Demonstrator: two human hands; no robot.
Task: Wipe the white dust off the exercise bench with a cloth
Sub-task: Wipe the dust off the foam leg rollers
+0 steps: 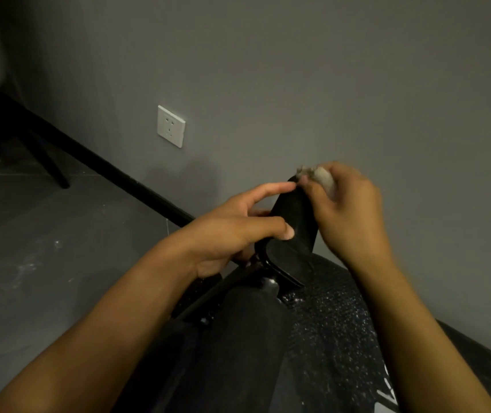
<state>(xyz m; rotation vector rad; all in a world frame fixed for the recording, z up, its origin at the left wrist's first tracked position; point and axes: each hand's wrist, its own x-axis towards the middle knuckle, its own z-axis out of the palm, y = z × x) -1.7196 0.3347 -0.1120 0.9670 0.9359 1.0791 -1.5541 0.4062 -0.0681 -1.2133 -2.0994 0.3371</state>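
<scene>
The right hand (345, 210) grips a small grey cloth (321, 175) at the top end of a black pad (295, 222). The left hand (232, 231) fingers (268, 190) hold that pad. Below, the black bench (327, 338) has white specks.

Person, seen from the head camera. Parts in view: left hand (232, 234), bare, short plain thumbnail showing; right hand (348, 210), bare, outline softened by blur; left forearm (104, 332) and right forearm (411, 323), both bare up to the frame edge. Between the forearms a dark fabric shape (238, 347), possibly a trouser leg; cannot tell
</scene>
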